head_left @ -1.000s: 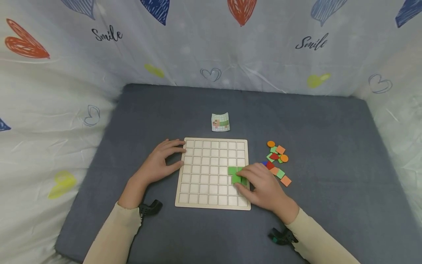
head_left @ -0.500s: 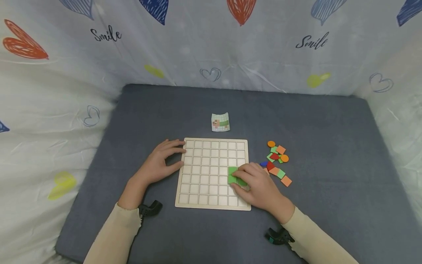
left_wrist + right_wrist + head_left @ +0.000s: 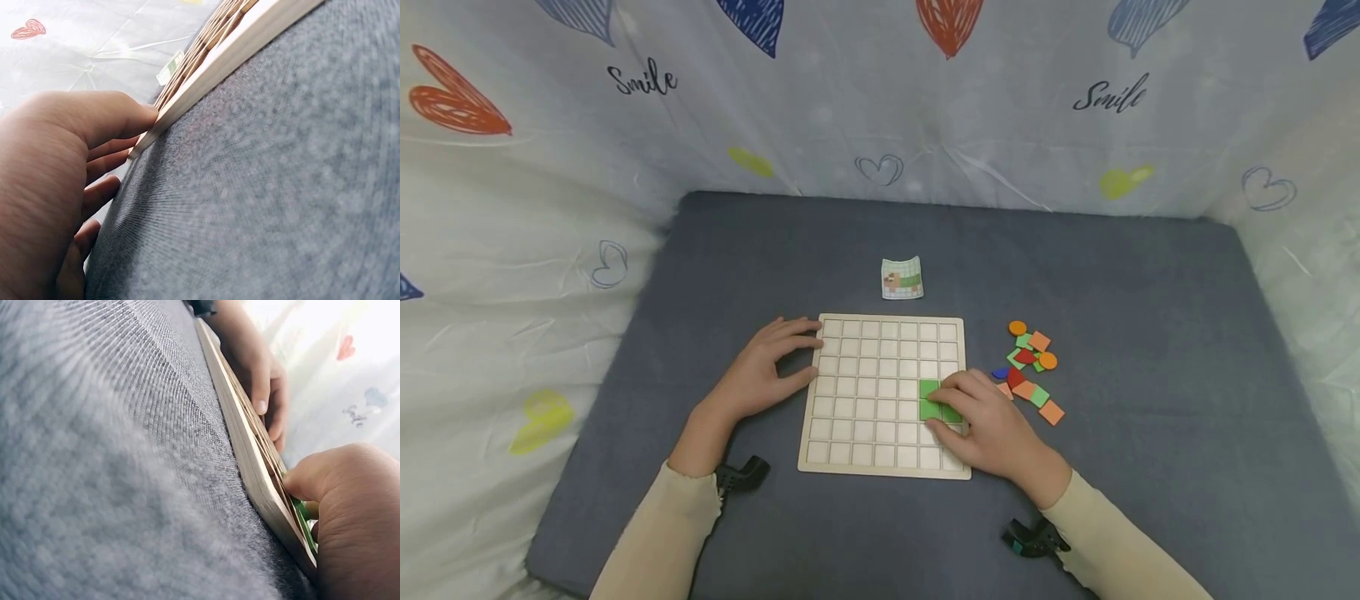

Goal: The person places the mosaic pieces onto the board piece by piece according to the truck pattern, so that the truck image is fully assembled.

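Right hand (image 3: 1000,425) loosely spread over green tiles (image 3: 928,411), left hand (image 3: 766,371) spread against board (image 3: 867,387).

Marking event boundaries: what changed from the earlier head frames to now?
A green square tile shifted slightly left, squaring up below another green tile; the right hand moved with it and remains there. Unchanged: left hand at the grid board's edge, picture card, loose pieces.

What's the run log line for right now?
left hand: touching board edge | right hand: touching green tiles on board | loose pieces: right of board | card: beyond board
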